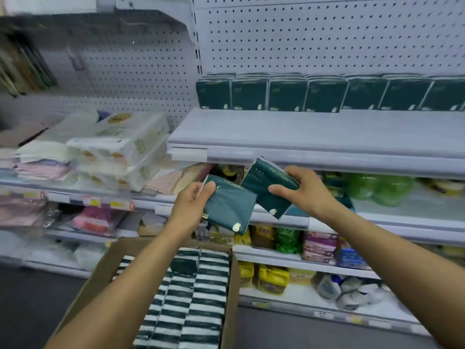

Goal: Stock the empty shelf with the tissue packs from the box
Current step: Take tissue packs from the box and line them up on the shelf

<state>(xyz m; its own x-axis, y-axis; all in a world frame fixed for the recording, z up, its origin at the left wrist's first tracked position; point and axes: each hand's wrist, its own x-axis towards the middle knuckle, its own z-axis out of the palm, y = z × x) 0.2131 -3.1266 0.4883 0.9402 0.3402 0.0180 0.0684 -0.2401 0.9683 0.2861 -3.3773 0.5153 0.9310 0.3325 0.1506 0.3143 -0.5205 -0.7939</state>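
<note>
The open box (161, 293) holds striped pack edges. Each hand, left hand (187, 205) and right hand (305, 190), clamps one tilted green tissue pack (230, 207), long axis slanting down-right, printed "COMFORTABLE".

A row of tissue packs (324, 95) is standing along the back of the shelf (302, 137) in the upper right of the frame. Below the shelf's front edge, at centre frame, the left hand (191, 201) and right hand (305, 191) are each holding a pack, side by side. The box (231, 285) is sitting at lower centre, with packs lying inside it.
</note>
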